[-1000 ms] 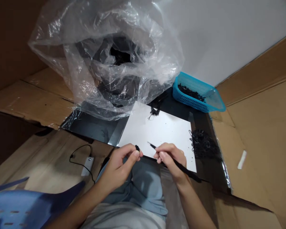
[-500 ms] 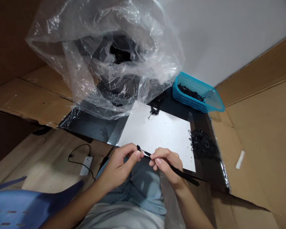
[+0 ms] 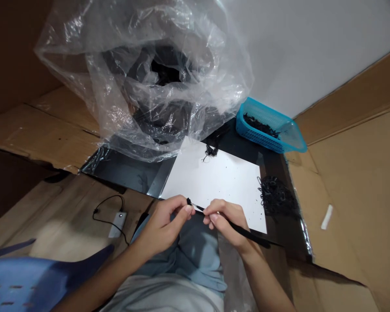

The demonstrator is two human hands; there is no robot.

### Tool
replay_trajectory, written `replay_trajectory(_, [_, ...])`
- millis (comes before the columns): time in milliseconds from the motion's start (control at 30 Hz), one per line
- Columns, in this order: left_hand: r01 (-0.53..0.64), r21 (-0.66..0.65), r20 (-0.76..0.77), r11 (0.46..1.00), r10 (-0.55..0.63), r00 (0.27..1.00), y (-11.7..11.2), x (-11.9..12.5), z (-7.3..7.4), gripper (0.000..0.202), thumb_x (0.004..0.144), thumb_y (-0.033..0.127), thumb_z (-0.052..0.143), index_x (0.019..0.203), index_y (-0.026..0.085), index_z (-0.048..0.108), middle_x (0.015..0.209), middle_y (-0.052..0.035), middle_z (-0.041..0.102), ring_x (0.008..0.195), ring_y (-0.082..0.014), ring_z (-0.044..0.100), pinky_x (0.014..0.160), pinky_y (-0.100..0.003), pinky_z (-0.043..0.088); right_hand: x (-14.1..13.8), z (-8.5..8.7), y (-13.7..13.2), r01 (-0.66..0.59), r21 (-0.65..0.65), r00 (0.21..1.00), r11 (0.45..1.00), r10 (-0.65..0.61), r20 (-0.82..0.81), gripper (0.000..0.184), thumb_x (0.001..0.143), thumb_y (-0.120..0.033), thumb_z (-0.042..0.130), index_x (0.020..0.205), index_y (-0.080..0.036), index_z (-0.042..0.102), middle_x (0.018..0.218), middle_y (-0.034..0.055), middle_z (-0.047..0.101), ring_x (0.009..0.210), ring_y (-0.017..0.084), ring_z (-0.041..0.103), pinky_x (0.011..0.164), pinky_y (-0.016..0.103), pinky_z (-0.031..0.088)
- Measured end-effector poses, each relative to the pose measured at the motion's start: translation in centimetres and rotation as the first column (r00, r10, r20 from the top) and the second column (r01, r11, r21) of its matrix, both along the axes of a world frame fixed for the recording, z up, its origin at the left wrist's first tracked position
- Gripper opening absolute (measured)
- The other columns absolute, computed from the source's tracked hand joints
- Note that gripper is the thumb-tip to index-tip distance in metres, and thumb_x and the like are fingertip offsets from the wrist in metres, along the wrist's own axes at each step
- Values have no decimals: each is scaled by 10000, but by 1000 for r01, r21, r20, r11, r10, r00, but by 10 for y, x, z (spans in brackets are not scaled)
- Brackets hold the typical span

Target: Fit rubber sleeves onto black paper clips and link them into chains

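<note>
Between the thumb and forefinger of my left hand (image 3: 169, 222) is pinched a small black piece (image 3: 189, 201), too small to make out fully. My right hand (image 3: 226, 220) is closed around slim black tweezers (image 3: 248, 235), whose thin tips point left and reach that piece. Both hands are over the near edge of a white sheet (image 3: 211, 180) dotted with black specks. At the sheet's far edge lies a little clump of black loops (image 3: 211, 151). A larger tangled pile of black cord loops (image 3: 276, 195) lies at its right.
A large clear plastic bag (image 3: 117, 117) with black contents stands open at the back left. Behind the sheet sits a blue basket (image 3: 260, 141) holding black pieces. Cardboard (image 3: 354, 173) borders the right. A white device with a cable (image 3: 117, 225) and a blue chair (image 3: 48, 281) are at left.
Both hands stay almost in place. The right hand and the tweezers have shifted very slightly to the left; the pinched piece is still held.
</note>
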State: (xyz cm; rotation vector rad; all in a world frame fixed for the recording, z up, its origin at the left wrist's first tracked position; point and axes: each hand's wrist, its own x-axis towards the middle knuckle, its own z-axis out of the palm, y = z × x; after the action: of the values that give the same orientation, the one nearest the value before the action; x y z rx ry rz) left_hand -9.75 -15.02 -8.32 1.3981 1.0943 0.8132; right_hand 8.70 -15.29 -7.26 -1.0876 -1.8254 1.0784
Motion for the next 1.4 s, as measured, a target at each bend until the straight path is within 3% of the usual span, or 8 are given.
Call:
replay_trajectory(200, [-66, 73, -59, 995, 70, 996, 0, 6, -2, 323, 901, 346, 427, 671, 151, 545, 644, -15, 557, 645, -150, 515, 612, -243, 367, -8, 13, -2, -59, 293, 977, 954, -5, 212, 215, 821, -59, 385, 792, -220, 526, 640, -3, 561, 553, 129, 542, 531, 241, 442])
replay_trajectory(433, [-55, 131, -53, 990, 62, 997, -8, 10, 5, 308, 901, 305, 439, 642, 156, 515, 609, 3, 514, 600, -132, 482, 577, -234, 346, -12, -3, 3, -62, 368, 954, 928, -53, 294, 208, 832, -72, 381, 788, -211, 530, 629, 10, 553, 552, 142, 537, 532, 255, 436])
replay_trajectory(533, [-2, 125, 9, 992, 0, 1000, -13, 10, 16, 293, 909, 279, 447, 655, 156, 526, 623, 6, 519, 596, -121, 481, 579, -226, 353, -4, -14, 6, 69, 332, 952, 941, -162, 260, 197, 842, -97, 407, 782, -198, 565, 634, 2, 583, 559, 134, 567, 532, 242, 453])
replay_trajectory(667, [38, 35, 115, 999, -42, 992, -10, 6, 21, 276, 912, 293, 463, 694, 154, 560, 663, -5, 553, 633, -125, 497, 603, -225, 373, 10, -11, -2, 344, 181, 938, 921, -345, -28, 160, 854, -131, 466, 840, -203, 608, 648, -9, 630, 514, 115, 580, 477, 218, 466])
replay_trajectory(767, [46, 2, 148, 999, -46, 988, -7, 3, 17, 269, 912, 301, 472, 709, 153, 571, 679, -6, 562, 652, -126, 501, 624, -225, 379, 13, 2, -11, 250, 83, 957, 965, -233, -176, 167, 847, -120, 489, 874, -213, 625, 653, -9, 634, 497, 105, 569, 444, 203, 454])
replay_trajectory(900, [57, 2, 147, 998, -57, 987, -5, 3, 13, 272, 917, 307, 472, 715, 151, 565, 693, -2, 563, 671, -123, 504, 644, -221, 382, 7, 13, -15, 99, 107, 983, 989, -80, -167, 200, 818, -80, 495, 881, -206, 637, 626, -4, 626, 507, 108, 571, 453, 207, 448])
replay_trajectory(1167, [65, -15, 133, 998, -63, 989, -5, 4, 12, 277, 907, 312, 476, 697, 147, 548, 686, 2, 551, 655, -118, 488, 629, -222, 372, 3, 7, -9, 90, 19, 973, 996, -83, -215, 173, 813, -113, 486, 824, -199, 636, 607, -2, 634, 458, 96, 553, 429, 191, 451])
replay_trajectory(1400, [81, 25, 4, 996, -81, 997, -2, 4, 10, 296, 910, 323, 442, 696, 144, 541, 663, -3, 533, 658, -139, 502, 621, -241, 362, 7, 11, -6, 11, -4, 999, 1000, -11, -47, 167, 827, -110, 451, 823, -192, 596, 622, -8, 625, 476, 96, 555, 450, 195, 452])
